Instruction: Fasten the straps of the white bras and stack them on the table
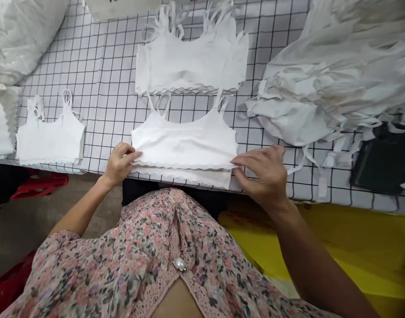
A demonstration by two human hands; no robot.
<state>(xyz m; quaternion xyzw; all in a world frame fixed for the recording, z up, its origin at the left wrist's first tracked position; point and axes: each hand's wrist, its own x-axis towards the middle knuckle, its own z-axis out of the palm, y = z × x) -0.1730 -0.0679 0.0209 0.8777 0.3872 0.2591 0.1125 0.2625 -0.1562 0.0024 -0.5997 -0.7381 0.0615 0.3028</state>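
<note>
A white cropped camisole top (184, 143) with thin straps and a scalloped hem lies flat on a second white top (180, 176), near the table's front edge. My left hand (120, 164) pinches the left end of the upper top's hem between its fingers. At the right end of that hem, my right hand (263, 174) grips the fabric in the same way. Both hands hold the hem just above the lower top.
The table has a white cover with a black grid (103, 75). On it are a stack of white tops (191, 57), a single top (50, 134), a folded pile (1, 121) and a large white heap (324, 75). A white sack (20, 35) and a dark flat object (383, 161) lie at the far corners.
</note>
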